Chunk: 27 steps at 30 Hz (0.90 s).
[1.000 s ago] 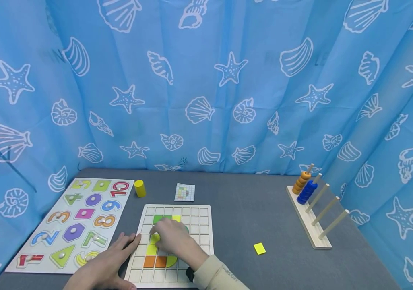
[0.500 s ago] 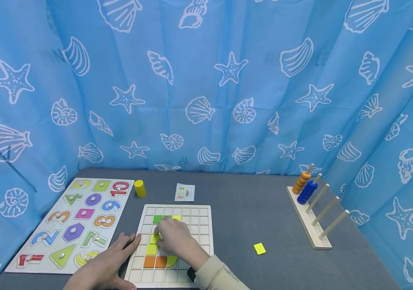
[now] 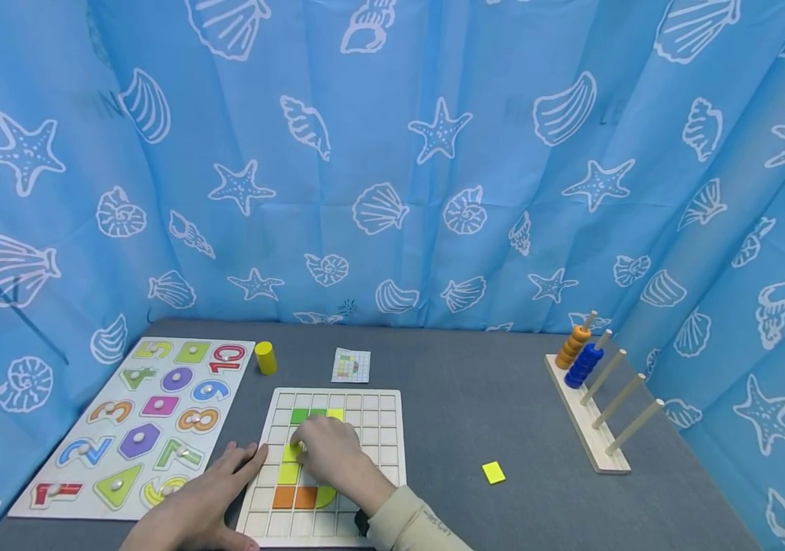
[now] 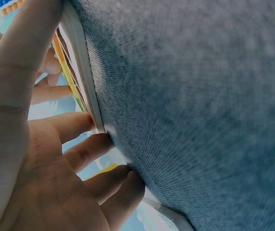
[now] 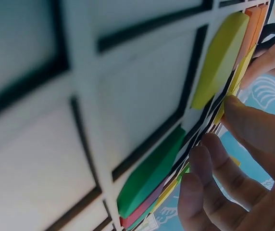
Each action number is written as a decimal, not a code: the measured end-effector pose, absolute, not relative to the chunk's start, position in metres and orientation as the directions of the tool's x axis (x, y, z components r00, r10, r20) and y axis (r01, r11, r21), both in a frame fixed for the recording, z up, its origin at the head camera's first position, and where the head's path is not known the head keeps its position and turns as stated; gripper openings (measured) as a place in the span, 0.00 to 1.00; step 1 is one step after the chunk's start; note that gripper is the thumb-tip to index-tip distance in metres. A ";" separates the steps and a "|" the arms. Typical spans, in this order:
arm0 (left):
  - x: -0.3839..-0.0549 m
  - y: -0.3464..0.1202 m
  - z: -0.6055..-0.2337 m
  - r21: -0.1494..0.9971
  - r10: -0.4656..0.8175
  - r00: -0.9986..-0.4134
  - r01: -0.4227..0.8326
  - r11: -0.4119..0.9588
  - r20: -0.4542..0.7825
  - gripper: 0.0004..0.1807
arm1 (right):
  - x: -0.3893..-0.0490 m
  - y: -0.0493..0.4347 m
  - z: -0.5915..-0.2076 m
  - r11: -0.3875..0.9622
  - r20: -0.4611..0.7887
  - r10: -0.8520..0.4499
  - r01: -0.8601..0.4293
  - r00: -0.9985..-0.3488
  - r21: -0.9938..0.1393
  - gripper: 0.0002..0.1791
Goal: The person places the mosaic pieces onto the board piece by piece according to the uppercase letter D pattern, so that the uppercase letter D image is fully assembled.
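A pale wooden grid board (image 3: 379,528) lies on the dark table, with coloured tiles in several squares. My right hand (image 3: 337,455) is over its left middle, fingers bent down. Its thumb and fingers pinch a yellow tile (image 3: 291,452), partly hidden by the hand. Just below sits another yellow tile (image 3: 288,474), then orange tiles (image 3: 284,497) and a rounded yellow piece (image 3: 326,497). Green tiles (image 3: 300,416) and a yellow one show behind the hand. In the right wrist view a green piece (image 5: 149,175) is nearby. My left hand (image 3: 203,497) rests with extended fingers against the board's left edge.
A number and shape puzzle board (image 3: 179,390) lies at left. A yellow cylinder (image 3: 265,358) and a small pattern card (image 3: 350,366) stand behind the grid. A loose yellow tile (image 3: 493,472) lies right of it. A peg stand (image 3: 592,421) with orange and blue rings is far right.
My right hand shifts only slightly over the grid, its fingertips moving a little around the yellow tile. The left hand stays at the board's edge.
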<state>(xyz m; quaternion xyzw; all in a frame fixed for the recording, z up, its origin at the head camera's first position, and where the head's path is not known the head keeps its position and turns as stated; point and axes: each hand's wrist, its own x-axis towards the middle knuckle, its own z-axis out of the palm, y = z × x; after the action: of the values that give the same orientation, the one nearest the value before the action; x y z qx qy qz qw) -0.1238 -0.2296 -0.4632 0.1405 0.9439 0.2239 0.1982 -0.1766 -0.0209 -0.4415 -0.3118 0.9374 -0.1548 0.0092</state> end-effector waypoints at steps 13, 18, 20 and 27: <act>-0.123 -0.230 -0.463 0.477 0.359 -0.881 0.184 0.860 -0.308 0.70 | -0.177 -0.019 -0.442 0.758 0.051 -0.595 -0.581 -0.802 -0.298 0.12; -0.123 -0.231 -0.464 0.489 0.370 -0.879 0.191 0.851 -0.300 0.70 | -0.177 -0.016 -0.439 0.755 0.053 -0.594 -0.580 -0.802 -0.307 0.12; -0.123 -0.231 -0.464 0.491 0.369 -0.879 0.189 0.850 -0.302 0.70 | -0.177 -0.013 -0.437 0.753 0.061 -0.594 -0.581 -0.802 -0.308 0.11; -0.124 -0.231 -0.463 0.484 0.358 -0.880 0.178 0.857 -0.311 0.70 | -0.181 0.006 -0.432 0.751 0.068 -0.571 -0.554 -0.818 -0.359 0.11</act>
<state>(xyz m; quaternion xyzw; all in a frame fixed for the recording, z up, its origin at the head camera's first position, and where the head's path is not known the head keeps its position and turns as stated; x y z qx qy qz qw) -0.1240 -0.2309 -0.4635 0.1422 0.9427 0.2267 0.1993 -0.1811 0.0057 -0.4319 -0.3007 0.9355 -0.1844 0.0229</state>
